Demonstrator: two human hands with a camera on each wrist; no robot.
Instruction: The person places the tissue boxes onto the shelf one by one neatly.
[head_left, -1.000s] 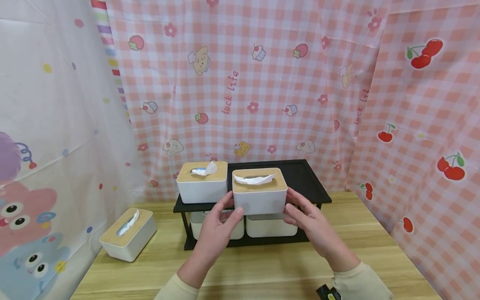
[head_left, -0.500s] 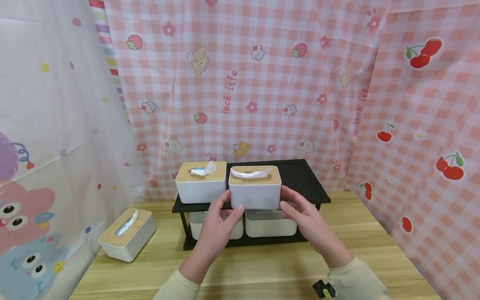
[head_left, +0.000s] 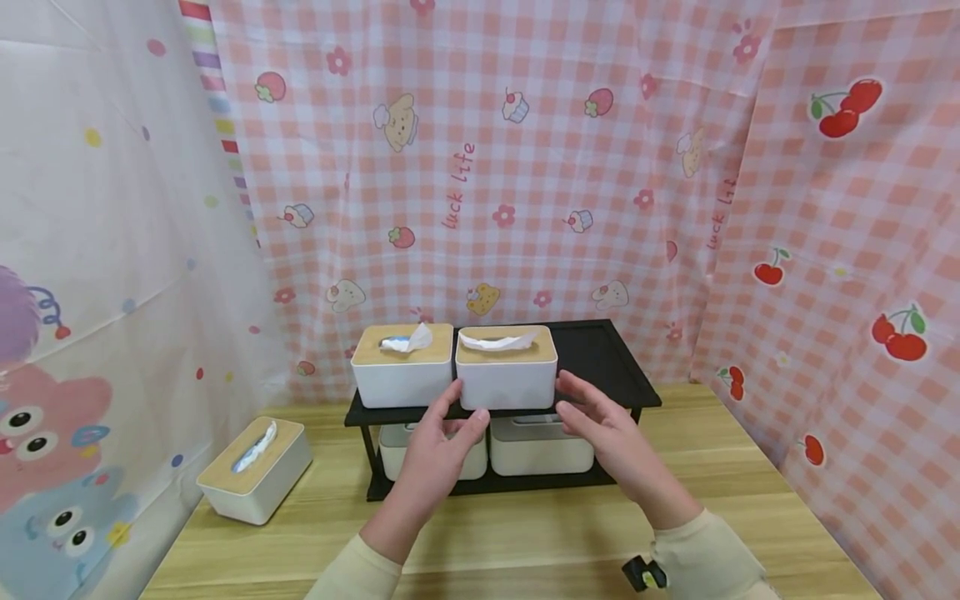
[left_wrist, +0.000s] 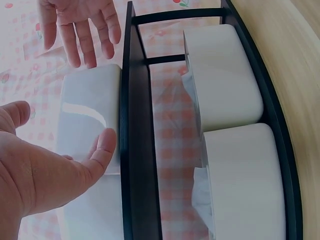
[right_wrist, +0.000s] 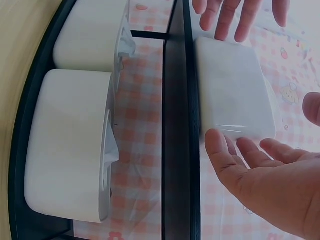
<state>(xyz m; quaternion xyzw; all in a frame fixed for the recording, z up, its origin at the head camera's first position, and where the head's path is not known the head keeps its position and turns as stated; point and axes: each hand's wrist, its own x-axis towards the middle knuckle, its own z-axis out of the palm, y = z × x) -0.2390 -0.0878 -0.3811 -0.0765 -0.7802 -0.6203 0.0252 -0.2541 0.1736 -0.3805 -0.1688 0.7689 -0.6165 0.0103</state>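
Note:
A white tissue box (head_left: 507, 387) with a wood-look lid and a tissue sticking out stands upright on the top tier of a black two-tier rack (head_left: 603, 358). Beside it on the left is a matching tissue box (head_left: 411, 385). My left hand (head_left: 431, 454) is at the first box's front left corner, fingers loose; whether they still touch it, I cannot tell. Off its right end, my right hand (head_left: 618, 437) stands with relaxed fingers, a small gap showing in the head view. In the right wrist view, the right thumb and fingers (right_wrist: 250, 172) lie near the box's end.
Two more tissue boxes, a right one (head_left: 542, 456) and a left one (head_left: 474, 463), sit on the rack's lower tier. Another tissue box (head_left: 258, 475) lies angled on the wooden table (head_left: 517, 542) at the left. Patterned curtains (head_left: 525, 258) hang behind and at both sides.
The tissue box has moved back and slightly left, onto the rack's top tier beside the other box. My right hand has come away from its end, and my left hand's hold has loosened.

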